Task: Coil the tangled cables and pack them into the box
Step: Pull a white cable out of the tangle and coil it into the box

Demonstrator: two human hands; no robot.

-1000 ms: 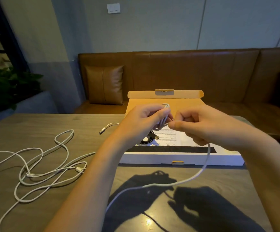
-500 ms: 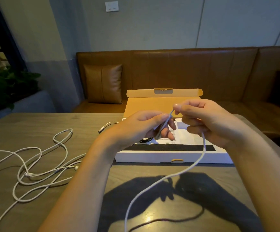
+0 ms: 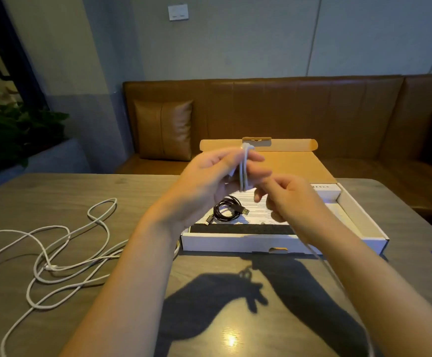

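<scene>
The left hand (image 3: 209, 181) grips upright white cable loops (image 3: 244, 171). The right hand (image 3: 289, 202), just beside, pinches the trailing strand above the box's (image 3: 238, 243) near edge.

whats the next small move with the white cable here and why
Probably bring the right hand up for another wrap around the left hand: the white cable forms only a few loops there, its tail still trails down, and a black cable already lies coiled in the box.

Dim, overhead glare, motion-blurred hands (image 3: 248, 186)
</scene>
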